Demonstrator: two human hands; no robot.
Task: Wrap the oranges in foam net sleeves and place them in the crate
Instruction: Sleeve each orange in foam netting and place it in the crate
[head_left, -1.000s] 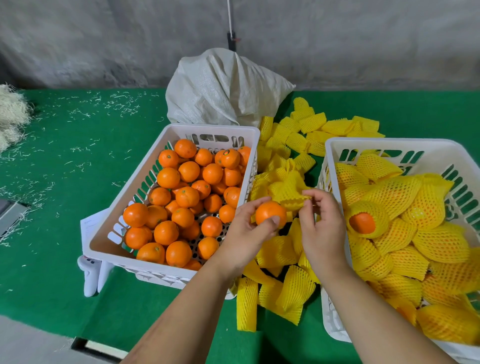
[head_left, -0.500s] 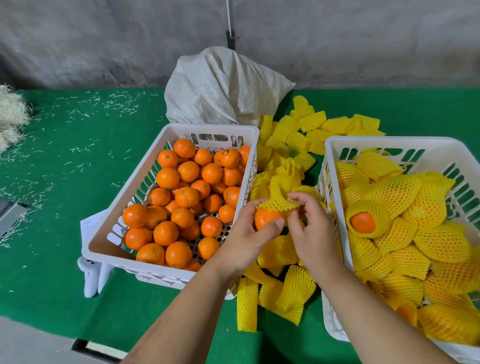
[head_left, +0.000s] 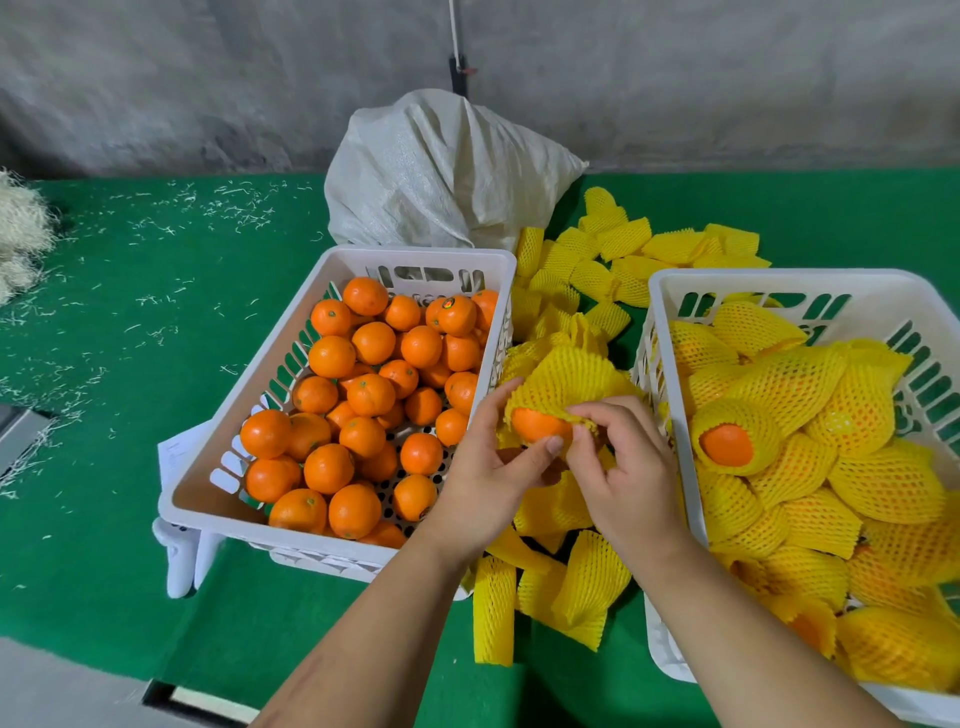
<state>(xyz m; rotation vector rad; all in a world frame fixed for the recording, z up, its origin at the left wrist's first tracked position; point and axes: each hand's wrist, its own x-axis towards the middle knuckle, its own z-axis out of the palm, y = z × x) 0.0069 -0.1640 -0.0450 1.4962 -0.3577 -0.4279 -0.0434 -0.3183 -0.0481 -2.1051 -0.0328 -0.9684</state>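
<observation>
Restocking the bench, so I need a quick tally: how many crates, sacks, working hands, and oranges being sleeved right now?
Crates: 2 (left crate, right crate)
Sack: 1
Hands: 2 (left hand, right hand)
Orange half inside a foam net sleeve: 1
Total: 6

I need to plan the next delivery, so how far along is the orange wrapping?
Done: the right crate holds a heap of wrapped oranges. In hand: the left hand grips an orange while the right hand pulls a foam sleeve over it. Left: the left crate still holds many bare oranges.
</observation>
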